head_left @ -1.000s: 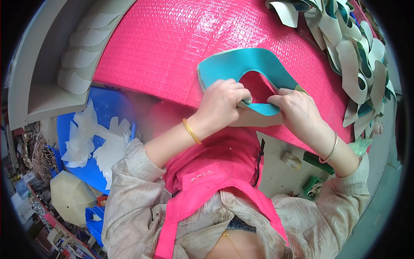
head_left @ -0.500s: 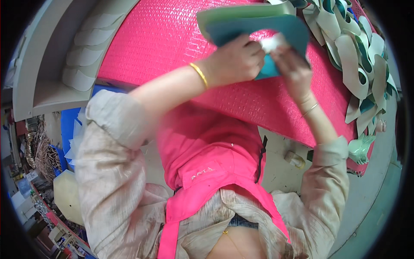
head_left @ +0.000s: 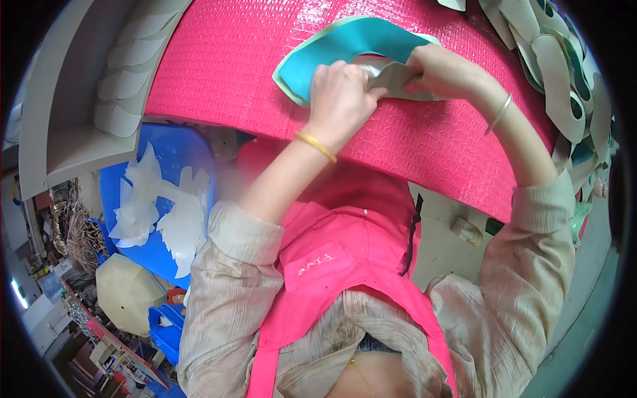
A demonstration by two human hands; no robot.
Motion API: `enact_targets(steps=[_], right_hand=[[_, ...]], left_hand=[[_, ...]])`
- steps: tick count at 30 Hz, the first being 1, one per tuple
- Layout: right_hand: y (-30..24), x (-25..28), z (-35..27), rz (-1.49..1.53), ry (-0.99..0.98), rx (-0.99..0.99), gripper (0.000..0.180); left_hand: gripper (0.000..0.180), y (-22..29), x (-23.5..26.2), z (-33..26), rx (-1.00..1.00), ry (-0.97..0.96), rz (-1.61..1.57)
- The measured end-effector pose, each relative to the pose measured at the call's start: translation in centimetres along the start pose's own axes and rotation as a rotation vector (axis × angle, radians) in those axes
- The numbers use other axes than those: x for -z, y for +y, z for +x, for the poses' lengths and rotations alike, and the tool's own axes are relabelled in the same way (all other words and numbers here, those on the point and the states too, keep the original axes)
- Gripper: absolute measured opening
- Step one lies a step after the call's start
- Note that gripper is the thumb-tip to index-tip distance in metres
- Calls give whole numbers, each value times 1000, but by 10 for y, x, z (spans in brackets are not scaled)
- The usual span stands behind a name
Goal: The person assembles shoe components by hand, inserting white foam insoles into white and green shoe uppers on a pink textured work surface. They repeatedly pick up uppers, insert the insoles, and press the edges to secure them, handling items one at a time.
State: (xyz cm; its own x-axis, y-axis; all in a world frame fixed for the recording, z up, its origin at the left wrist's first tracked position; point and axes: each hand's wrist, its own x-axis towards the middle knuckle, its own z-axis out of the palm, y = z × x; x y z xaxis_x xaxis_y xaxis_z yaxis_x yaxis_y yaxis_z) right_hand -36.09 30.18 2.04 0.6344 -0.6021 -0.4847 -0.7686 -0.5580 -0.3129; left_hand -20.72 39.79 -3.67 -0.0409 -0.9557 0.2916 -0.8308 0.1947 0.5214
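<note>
A curved shoe upper piece (head_left: 361, 36), teal on one face and pale green at the edge, lies on the pink textured table cover (head_left: 225, 73). At its left part, my left hand (head_left: 342, 96) is closed over the inner edge, with the thumb pointing right. My right hand (head_left: 448, 73) pinches the right part, where a pale greyish section (head_left: 395, 81) is turned up between the two hands. The fingertips are partly hidden, so their exact grip does not show.
Pale upper pieces with teal linings form a pile (head_left: 554, 60) at the right. Similar pale pieces (head_left: 129, 83) line a grey shelf (head_left: 86, 142) at the left. Below it, a blue plastic surface (head_left: 147, 249) bears white translucent scraps (head_left: 182, 222), beside a cream stool-like object (head_left: 129, 295).
The upper piece has come down and left onto the table, its teal face now showing more. Both hands shifted; the right wrist now bends inward. More blue plastic shows at left.
</note>
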Motion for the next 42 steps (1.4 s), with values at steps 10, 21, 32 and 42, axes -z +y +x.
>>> enact_targets(steps=[10,21,32,42], right_hand=[[-9,1,8,-91,72,-22,32],[-18,-14,7,-433,216,28,26],[-5,-1,8,-360,29,208,14],[9,0,15,-544,-27,293,25]], left_hand=[[28,7,2,17,94,-153,136],[32,3,3,-29,-542,133,242],[35,8,-21,-32,-419,31,101],[37,25,-37,-25,-370,50,-27]])
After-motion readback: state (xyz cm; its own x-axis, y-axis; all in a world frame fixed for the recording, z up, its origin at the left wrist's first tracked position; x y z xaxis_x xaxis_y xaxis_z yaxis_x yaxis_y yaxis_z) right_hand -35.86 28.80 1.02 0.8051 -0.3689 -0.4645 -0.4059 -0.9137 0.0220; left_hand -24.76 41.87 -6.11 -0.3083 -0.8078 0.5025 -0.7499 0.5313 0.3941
